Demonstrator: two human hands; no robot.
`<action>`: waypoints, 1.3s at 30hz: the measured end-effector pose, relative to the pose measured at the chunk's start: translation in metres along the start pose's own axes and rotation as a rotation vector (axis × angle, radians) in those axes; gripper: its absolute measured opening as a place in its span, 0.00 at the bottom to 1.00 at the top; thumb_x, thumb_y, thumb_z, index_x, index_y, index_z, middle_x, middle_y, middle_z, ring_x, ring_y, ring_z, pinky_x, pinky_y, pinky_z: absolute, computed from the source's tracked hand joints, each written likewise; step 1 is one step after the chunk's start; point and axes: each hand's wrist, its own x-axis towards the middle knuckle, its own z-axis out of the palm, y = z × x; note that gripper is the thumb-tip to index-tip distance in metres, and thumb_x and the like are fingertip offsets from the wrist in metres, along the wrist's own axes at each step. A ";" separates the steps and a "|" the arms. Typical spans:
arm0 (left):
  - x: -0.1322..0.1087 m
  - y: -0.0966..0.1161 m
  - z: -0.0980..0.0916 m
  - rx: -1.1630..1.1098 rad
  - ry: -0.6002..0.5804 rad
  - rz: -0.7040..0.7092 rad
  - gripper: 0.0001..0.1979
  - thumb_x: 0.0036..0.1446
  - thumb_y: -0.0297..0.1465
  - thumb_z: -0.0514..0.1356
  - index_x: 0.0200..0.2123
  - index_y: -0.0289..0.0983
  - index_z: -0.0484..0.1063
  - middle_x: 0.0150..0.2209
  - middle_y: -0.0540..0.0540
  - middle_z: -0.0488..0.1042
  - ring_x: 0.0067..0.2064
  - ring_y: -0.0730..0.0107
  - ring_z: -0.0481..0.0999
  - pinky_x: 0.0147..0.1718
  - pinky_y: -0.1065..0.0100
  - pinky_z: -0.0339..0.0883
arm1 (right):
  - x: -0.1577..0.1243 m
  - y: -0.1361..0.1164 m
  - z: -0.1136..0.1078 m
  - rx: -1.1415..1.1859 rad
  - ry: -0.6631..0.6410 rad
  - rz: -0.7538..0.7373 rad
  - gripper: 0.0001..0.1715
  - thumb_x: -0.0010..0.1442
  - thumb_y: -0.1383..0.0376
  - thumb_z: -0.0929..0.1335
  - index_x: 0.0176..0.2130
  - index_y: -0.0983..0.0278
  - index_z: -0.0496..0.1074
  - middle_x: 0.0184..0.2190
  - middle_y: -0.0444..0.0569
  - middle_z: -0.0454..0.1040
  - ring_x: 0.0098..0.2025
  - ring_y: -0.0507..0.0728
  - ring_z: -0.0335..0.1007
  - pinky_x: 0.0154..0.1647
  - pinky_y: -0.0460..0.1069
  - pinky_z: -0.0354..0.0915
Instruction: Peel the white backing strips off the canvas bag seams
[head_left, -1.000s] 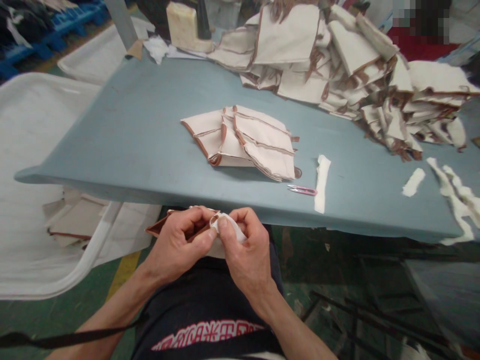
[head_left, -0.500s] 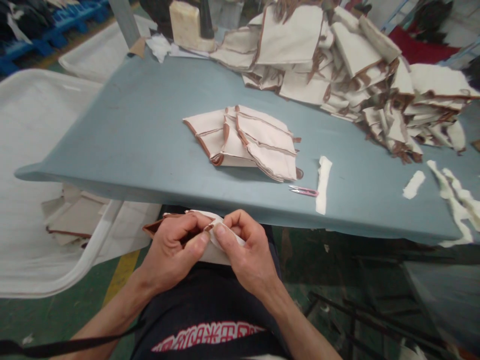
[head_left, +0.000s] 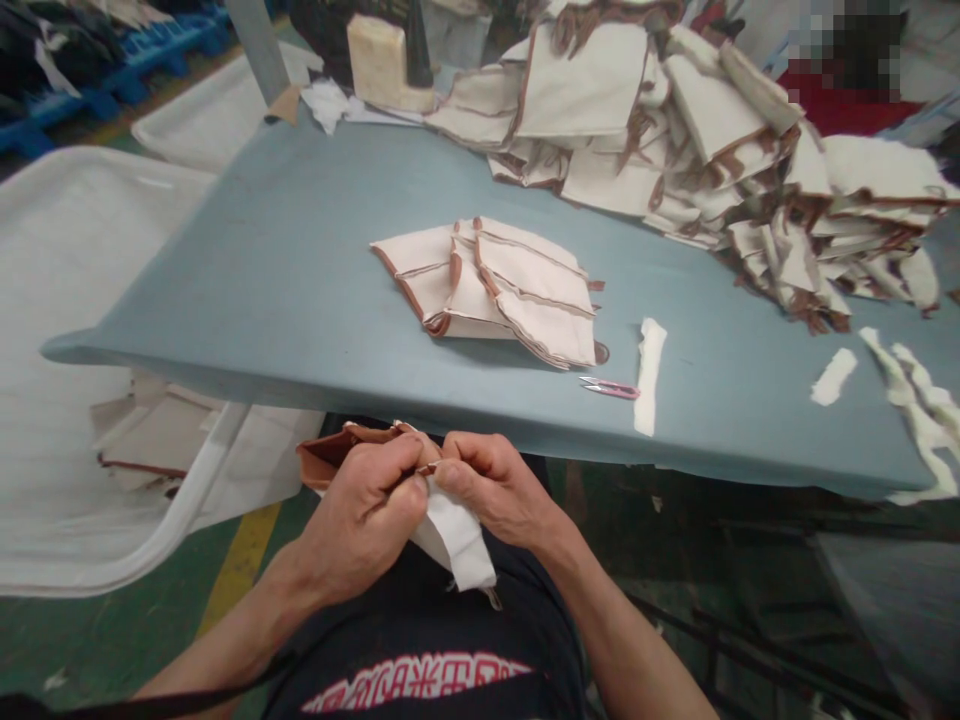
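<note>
Between my hands, just below the table's front edge, is a sewn cream-and-brown fabric piece (head_left: 321, 458). My left hand (head_left: 367, 515) is closed on its brown-edged side. Fingertips of my right hand (head_left: 495, 485) pinch the same edge, almost touching the left thumb. A white fabric strip (head_left: 466, 545) hangs from under the pinch over my dark apron. My fingers cover most of the gripped edge. On the table ahead lies a small stack of cream pieces with brown trim (head_left: 427, 268). Pink-handled thread snips (head_left: 611, 388) rest to its front right.
A large heap of cream and brown pieces (head_left: 585, 85) covers the back right of the blue table (head_left: 225, 290). White scraps (head_left: 649, 375) lie near the front edge. At left stands a white tub (head_left: 67, 230) with fabric pieces inside. A yellowish block (head_left: 377, 60) is at the back.
Both hands have shifted their pinch on the fabric piece, and the right wrist has turned. The white strip now hangs down below the fingers. More of the brown side shows at left.
</note>
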 end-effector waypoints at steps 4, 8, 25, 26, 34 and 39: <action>0.007 0.000 0.006 0.013 0.036 0.043 0.12 0.60 0.26 0.47 0.24 0.41 0.60 0.23 0.54 0.64 0.26 0.71 0.64 0.29 0.68 0.62 | -0.002 0.005 0.003 -0.228 0.146 -0.188 0.34 0.71 0.40 0.62 0.25 0.60 0.56 0.21 0.37 0.52 0.24 0.49 0.46 0.25 0.47 0.46; 0.013 -0.002 0.004 -0.011 -0.041 0.027 0.12 0.62 0.29 0.47 0.25 0.42 0.59 0.24 0.53 0.65 0.27 0.68 0.66 0.29 0.67 0.63 | -0.004 0.011 0.006 -0.381 0.273 -0.250 0.32 0.75 0.46 0.60 0.24 0.60 0.56 0.21 0.38 0.57 0.23 0.49 0.50 0.26 0.48 0.49; 0.023 0.047 -0.031 0.233 -0.217 0.128 0.14 0.58 0.23 0.51 0.31 0.40 0.76 0.31 0.51 0.80 0.31 0.69 0.75 0.32 0.68 0.64 | -0.002 -0.063 -0.028 -0.734 0.087 -0.678 0.19 0.64 0.48 0.72 0.35 0.60 0.72 0.27 0.42 0.74 0.31 0.55 0.70 0.59 0.61 0.63; 0.023 0.048 -0.031 0.239 -0.218 0.120 0.14 0.58 0.23 0.51 0.32 0.40 0.76 0.32 0.51 0.79 0.31 0.69 0.75 0.32 0.69 0.63 | -0.001 -0.065 -0.029 -0.783 0.087 -0.677 0.19 0.63 0.49 0.72 0.31 0.59 0.70 0.25 0.40 0.70 0.29 0.55 0.67 0.58 0.61 0.63; 0.025 0.050 -0.035 0.237 -0.195 0.120 0.10 0.58 0.23 0.53 0.33 0.42 0.71 0.32 0.52 0.77 0.38 0.68 0.77 0.29 0.71 0.62 | 0.003 -0.086 -0.036 -0.888 -0.100 -0.646 0.21 0.67 0.52 0.69 0.27 0.59 0.66 0.26 0.45 0.73 0.34 0.57 0.69 0.44 0.55 0.62; 0.028 0.044 -0.035 0.226 -0.204 0.080 0.10 0.59 0.22 0.54 0.34 0.42 0.72 0.33 0.53 0.78 0.37 0.68 0.77 0.30 0.72 0.63 | 0.002 -0.084 -0.040 -0.884 -0.149 -0.480 0.24 0.70 0.53 0.68 0.26 0.60 0.64 0.21 0.39 0.62 0.24 0.52 0.58 0.31 0.51 0.50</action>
